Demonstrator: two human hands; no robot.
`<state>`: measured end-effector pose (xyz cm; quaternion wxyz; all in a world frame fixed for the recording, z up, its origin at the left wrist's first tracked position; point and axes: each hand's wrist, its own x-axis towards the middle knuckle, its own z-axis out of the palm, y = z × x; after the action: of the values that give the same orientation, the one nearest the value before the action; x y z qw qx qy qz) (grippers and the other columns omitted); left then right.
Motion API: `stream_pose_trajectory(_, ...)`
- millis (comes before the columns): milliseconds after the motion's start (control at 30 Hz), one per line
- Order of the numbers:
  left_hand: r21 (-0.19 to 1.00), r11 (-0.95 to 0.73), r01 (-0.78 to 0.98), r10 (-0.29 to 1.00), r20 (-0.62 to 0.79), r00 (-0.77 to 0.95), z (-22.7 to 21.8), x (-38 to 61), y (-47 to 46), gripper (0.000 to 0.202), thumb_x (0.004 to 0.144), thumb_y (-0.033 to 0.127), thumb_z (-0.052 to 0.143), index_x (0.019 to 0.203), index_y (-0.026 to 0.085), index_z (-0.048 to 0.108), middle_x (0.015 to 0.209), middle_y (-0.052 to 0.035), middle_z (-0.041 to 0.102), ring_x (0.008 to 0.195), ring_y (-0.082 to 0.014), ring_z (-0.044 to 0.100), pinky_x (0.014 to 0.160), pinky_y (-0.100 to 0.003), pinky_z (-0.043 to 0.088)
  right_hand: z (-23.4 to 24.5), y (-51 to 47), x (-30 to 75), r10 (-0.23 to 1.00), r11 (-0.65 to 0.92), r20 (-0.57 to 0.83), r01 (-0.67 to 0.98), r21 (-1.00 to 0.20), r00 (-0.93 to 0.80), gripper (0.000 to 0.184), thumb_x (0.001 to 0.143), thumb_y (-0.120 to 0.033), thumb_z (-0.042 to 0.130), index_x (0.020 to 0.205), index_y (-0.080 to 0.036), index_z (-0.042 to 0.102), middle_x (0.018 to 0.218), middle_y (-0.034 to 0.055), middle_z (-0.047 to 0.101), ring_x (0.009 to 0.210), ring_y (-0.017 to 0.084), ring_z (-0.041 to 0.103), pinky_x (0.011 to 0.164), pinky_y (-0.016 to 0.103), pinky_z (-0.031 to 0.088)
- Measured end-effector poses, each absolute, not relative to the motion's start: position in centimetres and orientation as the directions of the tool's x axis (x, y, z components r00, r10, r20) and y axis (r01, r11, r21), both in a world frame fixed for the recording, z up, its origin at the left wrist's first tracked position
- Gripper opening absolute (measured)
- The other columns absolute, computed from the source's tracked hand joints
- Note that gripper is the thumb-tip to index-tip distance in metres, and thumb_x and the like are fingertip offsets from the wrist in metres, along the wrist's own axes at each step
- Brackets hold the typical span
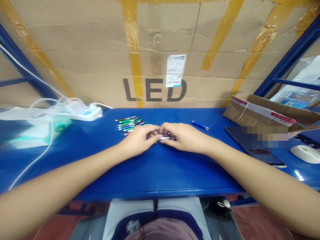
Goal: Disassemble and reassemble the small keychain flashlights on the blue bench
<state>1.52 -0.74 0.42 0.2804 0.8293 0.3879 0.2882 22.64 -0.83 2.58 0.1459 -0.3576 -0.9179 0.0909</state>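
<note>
My left hand [140,138] and my right hand [181,137] meet at the middle of the blue table [155,170]. Both have their fingers curled around a small dark and silver pen [165,137] held between them just above the tabletop. Most of the pen is hidden by the fingers. A bunch of green, blue and red pens [129,124] lies just behind my left hand. A single blue pen [200,125] lies apart, behind and to the right of my right hand.
A white power strip [86,112] with white cables sits at the back left beside a white and green packet [37,131]. A dark tablet [252,145], an open cardboard box [270,115] and a white mouse [306,153] lie at the right. A cardboard wall marked LED stands behind.
</note>
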Motion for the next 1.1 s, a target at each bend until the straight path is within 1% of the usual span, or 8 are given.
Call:
stream_pose_trajectory(100, 0.712, -0.500, 0.494, 0.842, 0.265, 0.470, 0.1, 1.4, -0.5, 0.034, 0.090, 0.033, 0.058, 0.118, 0.016, 0.067, 0.099, -0.0084, 0.074, 0.088, -0.0199, 0.068, 0.083, -0.033, 0.054, 2.9, -0.6, 23.3, 0.782, 0.623, 0.181, 0.749, -0.227, -0.596, 0.037, 0.088, -0.047, 0.064, 0.112, -0.020, 0.055, 0.097, 0.0038, 0.070, 0.081, 0.018, 0.064, 0.061, 0.025, 0.037)
stream_pose_trajectory(200, 0.591, -0.583, 0.557, 0.808, 0.354, 0.471, 0.0, 1.1, -0.2, 0.035, 0.094, 0.031, 0.052, 0.121, 0.017, 0.067, 0.110, -0.0106, 0.070, 0.100, -0.0222, 0.065, 0.092, -0.037, 0.052, 3.7, -0.3, 24.5, 0.867, 0.496, 0.007, 0.862, -0.106, -0.498, 0.041, 0.086, -0.061, 0.059, 0.088, -0.020, 0.061, 0.083, 0.0051, 0.069, 0.068, 0.018, 0.061, 0.055, 0.027, 0.034)
stream_pose_trajectory(333, 0.497, -0.656, 0.569, 0.753, 0.381, 0.536, 0.0, 1.0, -0.3, 0.035, 0.098, 0.029, 0.044, 0.122, 0.018, 0.066, 0.114, -0.0106, 0.065, 0.106, -0.0222, 0.061, 0.097, -0.037, 0.047, 4.1, -0.1, 25.6, 0.801, 0.540, -0.225, 0.832, -0.129, -0.555, 0.024, 0.091, -0.042, 0.055, 0.082, -0.020, 0.063, 0.081, 0.0041, 0.069, 0.063, 0.016, 0.058, 0.057, 0.027, 0.039)
stream_pose_trajectory(533, 0.521, -0.681, 0.514, 0.717, 0.336, 0.611, 0.5, 1.3, -1.1, 0.030, 0.100, 0.026, 0.035, 0.094, 0.019, 0.064, 0.099, -0.0058, 0.062, 0.095, -0.0190, 0.058, 0.092, -0.033, 0.045, 2.8, 0.1, 24.7, 0.739, 0.653, -0.033, 0.727, -0.213, -0.673, 0.008, 0.093, -0.024, 0.051, 0.089, -0.020, 0.057, 0.092, 0.0062, 0.068, 0.076, 0.017, 0.060, 0.068, 0.026, 0.043)
stream_pose_trajectory(667, 0.691, -0.524, 0.497, 0.818, 0.248, 0.518, 0.8, 1.4, -1.3, 0.026, 0.097, 0.025, 0.035, 0.080, 0.020, 0.055, 0.076, 0.0007, 0.057, 0.070, -0.0142, 0.057, 0.071, -0.026, 0.046, 2.4, 0.0, 23.8, 0.733, 0.676, 0.122, 0.699, -0.232, -0.669, 0.008, 0.093, -0.024, 0.051, 0.090, -0.020, 0.057, 0.093, 0.0047, 0.068, 0.078, 0.016, 0.060, 0.069, 0.025, 0.041)
stream_pose_trajectory(800, 0.778, -0.410, 0.476, 0.889, 0.225, 0.399, 0.9, 1.3, -1.1, 0.028, 0.094, 0.029, 0.040, 0.081, 0.019, 0.062, 0.075, 0.0022, 0.061, 0.058, -0.0109, 0.057, 0.062, -0.024, 0.045, 2.1, -0.3, 23.1, 0.722, 0.690, 0.214, 0.658, -0.302, -0.659, 0.006, 0.090, -0.022, 0.053, 0.091, -0.020, 0.059, 0.090, 0.0025, 0.069, 0.075, 0.014, 0.058, 0.067, 0.024, 0.038)
stream_pose_trajectory(933, 0.747, -0.420, 0.515, 0.897, 0.255, 0.361, 0.9, 1.2, -1.0, 0.044, 0.091, 0.053, 0.052, 0.070, 0.016, 0.066, 0.068, -0.0009, 0.063, 0.061, -0.0133, 0.056, 0.062, -0.025, 0.043, 1.9, -0.5, 22.8, 0.718, 0.695, 0.295, 0.625, -0.355, -0.631, 0.007, 0.089, -0.023, 0.055, 0.092, -0.019, 0.059, 0.084, 0.0017, 0.068, 0.069, 0.013, 0.056, 0.062, 0.023, 0.035)
stream_pose_trajectory(1100, 0.738, -0.442, 0.510, 0.896, 0.335, 0.292, 0.8, 1.3, -1.2, 0.051, 0.067, 0.057, 0.080, 0.094, 0.019, 0.058, 0.069, 0.0043, 0.057, 0.061, -0.0116, 0.049, 0.056, -0.022, 0.037, 1.9, -0.5, 22.9, 0.715, 0.699, 0.408, 0.591, -0.401, -0.569, 0.004, 0.083, -0.021, 0.061, 0.086, -0.018, 0.061, 0.072, -0.0012, 0.063, 0.062, 0.011, 0.054, 0.060, 0.022, 0.035)
